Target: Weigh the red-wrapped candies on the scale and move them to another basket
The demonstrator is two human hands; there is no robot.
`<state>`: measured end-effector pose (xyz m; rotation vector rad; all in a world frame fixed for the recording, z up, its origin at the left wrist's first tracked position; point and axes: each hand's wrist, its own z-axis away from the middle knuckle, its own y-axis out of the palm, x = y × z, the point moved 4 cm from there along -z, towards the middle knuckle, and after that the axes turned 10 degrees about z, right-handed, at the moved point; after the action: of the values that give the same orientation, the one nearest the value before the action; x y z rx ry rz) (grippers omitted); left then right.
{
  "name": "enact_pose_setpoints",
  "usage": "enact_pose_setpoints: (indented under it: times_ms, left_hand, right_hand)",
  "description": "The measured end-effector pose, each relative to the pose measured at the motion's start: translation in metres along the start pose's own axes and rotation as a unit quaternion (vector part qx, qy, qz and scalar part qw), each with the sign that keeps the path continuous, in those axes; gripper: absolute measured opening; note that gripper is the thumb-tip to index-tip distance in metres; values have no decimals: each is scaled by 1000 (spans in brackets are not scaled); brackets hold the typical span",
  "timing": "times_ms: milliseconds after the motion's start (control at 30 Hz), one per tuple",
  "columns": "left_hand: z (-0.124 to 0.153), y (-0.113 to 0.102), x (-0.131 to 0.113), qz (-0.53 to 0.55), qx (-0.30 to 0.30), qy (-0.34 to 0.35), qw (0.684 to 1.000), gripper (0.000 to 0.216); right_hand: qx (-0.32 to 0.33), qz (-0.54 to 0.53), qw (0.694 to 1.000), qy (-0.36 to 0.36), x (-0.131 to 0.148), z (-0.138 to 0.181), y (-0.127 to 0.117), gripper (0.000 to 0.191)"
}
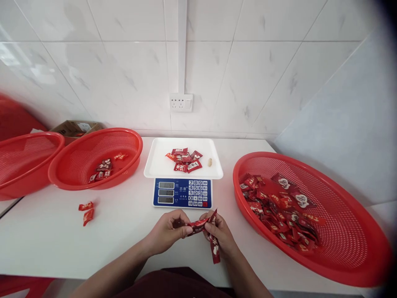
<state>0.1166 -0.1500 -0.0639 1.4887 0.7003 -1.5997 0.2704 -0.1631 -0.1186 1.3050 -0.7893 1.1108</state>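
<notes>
Flanking scale [182, 192], red baskets [313, 215], loose packets [86, 211].

scale [182, 192] between baskets [94, 159], hands [194, 231] before it

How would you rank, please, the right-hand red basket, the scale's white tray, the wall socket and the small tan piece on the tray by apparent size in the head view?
1. Right-hand red basket, though nearest the camera.
2. White tray.
3. Wall socket.
4. Tan piece.

Both forearms are bare and sleeveless, above a dark maroon garment [173, 285].
</notes>
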Motion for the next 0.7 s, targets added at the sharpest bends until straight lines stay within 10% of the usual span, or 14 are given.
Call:
enact_pose_setpoints:
  times_ms: [300,500,700]
  left_hand:
    - [-84,4,-103,-442,-7,269,856,20]
    - [-169,28,-110,-666,-5,190,721,32]
    - [-199,35,-94,-707,2,134,694,30]
  right_hand:
    - [1,-13,1000,4,-3,0,1,26]
    - [1,-9,1000,-15,0,2,3,25]
    - [3,-14,1000,-8,2,3,2,28]
